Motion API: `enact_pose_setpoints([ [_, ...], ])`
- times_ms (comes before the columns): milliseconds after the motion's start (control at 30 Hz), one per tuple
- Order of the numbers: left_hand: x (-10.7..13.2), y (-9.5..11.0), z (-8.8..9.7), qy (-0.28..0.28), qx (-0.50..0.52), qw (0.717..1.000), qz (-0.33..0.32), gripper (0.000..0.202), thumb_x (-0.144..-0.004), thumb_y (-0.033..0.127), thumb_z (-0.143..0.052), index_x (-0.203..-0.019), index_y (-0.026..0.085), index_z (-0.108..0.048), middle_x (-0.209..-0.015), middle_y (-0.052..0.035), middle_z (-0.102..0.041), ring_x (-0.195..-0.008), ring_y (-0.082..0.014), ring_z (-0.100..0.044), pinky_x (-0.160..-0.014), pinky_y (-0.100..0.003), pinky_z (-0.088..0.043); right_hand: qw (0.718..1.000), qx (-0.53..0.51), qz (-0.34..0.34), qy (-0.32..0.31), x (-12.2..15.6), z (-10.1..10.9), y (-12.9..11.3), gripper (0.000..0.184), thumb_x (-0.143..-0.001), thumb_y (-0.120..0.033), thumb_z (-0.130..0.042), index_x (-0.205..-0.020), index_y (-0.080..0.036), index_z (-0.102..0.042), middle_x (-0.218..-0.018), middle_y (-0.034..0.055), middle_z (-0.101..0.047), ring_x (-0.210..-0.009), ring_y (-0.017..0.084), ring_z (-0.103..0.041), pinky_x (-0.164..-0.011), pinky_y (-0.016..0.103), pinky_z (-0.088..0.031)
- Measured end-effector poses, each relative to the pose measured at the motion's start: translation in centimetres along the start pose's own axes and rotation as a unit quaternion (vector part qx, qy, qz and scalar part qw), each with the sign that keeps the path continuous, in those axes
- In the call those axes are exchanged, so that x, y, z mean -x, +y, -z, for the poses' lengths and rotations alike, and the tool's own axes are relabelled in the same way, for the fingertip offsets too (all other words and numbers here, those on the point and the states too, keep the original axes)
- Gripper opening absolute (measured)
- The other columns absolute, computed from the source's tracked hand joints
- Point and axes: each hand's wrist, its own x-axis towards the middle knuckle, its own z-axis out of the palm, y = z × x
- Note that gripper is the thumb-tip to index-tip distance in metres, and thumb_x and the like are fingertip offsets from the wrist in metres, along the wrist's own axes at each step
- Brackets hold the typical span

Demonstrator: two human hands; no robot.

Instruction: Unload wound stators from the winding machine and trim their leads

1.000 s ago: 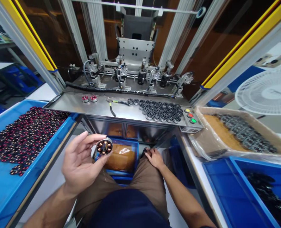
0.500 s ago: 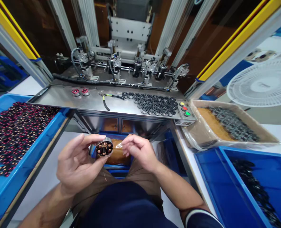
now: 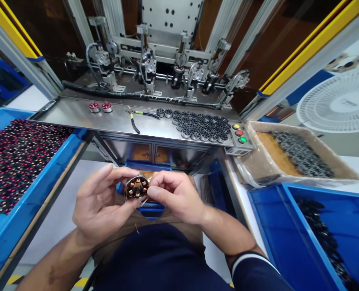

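Observation:
My left hand point(image 3: 103, 202) grips a motor stator point(image 3: 137, 187) by its round metal rim, thumb below and index finger above. Copper windings on black cores face up toward me inside the ring. My right hand point(image 3: 176, 194) is closed, its thumb and fingertips pinched together at the stator's right edge. Whatever lies between those fingertips is hidden. Fine copper-coloured wire ends show just under the stator, and a loose strand hangs lower, over my lap.
On the metal ledge lie two red-wound stators point(image 3: 106, 107), cutting pliers point(image 3: 135, 118) and many dark ring parts point(image 3: 199, 126), beside a button box point(image 3: 239, 137). Blue bins point(image 3: 53, 161) stand left and right point(image 3: 273, 226). A lined carton point(image 3: 255, 157) and a fan point(image 3: 343, 101) are at right.
My right hand has moved left to the stator and its fingers have closed at the edge. The stator has turned slightly in my left hand. The camera view has tilted down.

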Motion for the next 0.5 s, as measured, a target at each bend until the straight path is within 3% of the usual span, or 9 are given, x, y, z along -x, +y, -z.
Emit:
enact_pose_setpoints([
  [133, -0.2, 0.7, 0.2, -0.029, 0.081, 0.991, 0.098, 0.09, -0.064, 0.0, -0.081, -0.141, 0.031, -0.047, -0.107, -0.0039, -0.073, -0.092, -0.018, -0.073, -0.074, -0.027, -0.065, 0.985, -0.106, -0.03, -0.131, 0.0, 2.8, 0.2, 0.031, -0.077, -0.038, -0.078, -0.067, -0.015, -0.059, -0.055, -0.0055, -0.052, -0.043, 0.004, -0.04, -0.043, 0.02, -0.031],
  [233, -0.4, 0.7, 0.3, -0.041, 0.127, 0.984, 0.12, 0.085, -0.067, 0.003, -0.082, -0.14, 0.03, -0.049, -0.106, -0.0041, -0.073, -0.092, -0.017, -0.072, -0.073, -0.024, -0.065, 0.968, -0.11, -0.058, -0.217, 0.1, 4.6, 1.7, 0.027, -0.074, -0.032, -0.081, -0.067, -0.012, -0.064, -0.062, -0.0021, -0.059, -0.046, 0.005, -0.049, -0.043, 0.019, -0.036],
  [300, -0.5, 0.4, 0.1, -0.037, 0.127, 0.986, 0.101, 0.088, -0.063, 0.0, -0.083, -0.139, 0.029, -0.049, -0.104, -0.0033, -0.072, -0.091, -0.0161, -0.071, -0.073, -0.023, -0.064, 0.968, -0.105, -0.088, -0.208, 0.4, 4.5, 3.2, 0.028, -0.068, -0.031, -0.086, -0.071, -0.011, -0.067, -0.067, 0.0003, -0.065, -0.053, 0.007, -0.058, -0.049, 0.018, -0.045],
  [400, -0.6, -0.2, -0.5, -0.011, 0.09, 0.994, 0.054, 0.094, -0.057, -0.006, -0.083, -0.139, 0.029, -0.051, -0.101, -0.0018, -0.068, -0.088, -0.0142, -0.068, -0.072, -0.023, -0.062, 0.97, -0.171, -0.115, -0.13, 0.9, 2.2, 5.0, 0.041, -0.057, -0.036, -0.092, -0.08, -0.013, -0.066, -0.074, 0.0028, -0.072, -0.062, 0.011, -0.068, -0.056, 0.02, -0.053],
  [500, -0.6, -0.6, -1.0, 0.002, 0.068, 0.997, 0.025, 0.096, -0.054, -0.004, -0.086, -0.138, 0.028, -0.052, -0.099, -0.0013, -0.065, -0.086, -0.0134, -0.065, -0.07, -0.022, -0.06, 0.96, -0.236, -0.126, -0.078, 1.1, -0.4, 5.4, 0.043, -0.057, -0.039, -0.091, -0.077, -0.014, -0.063, -0.066, 0.0007, -0.072, -0.053, 0.012, -0.067, -0.047, 0.019, -0.053],
])
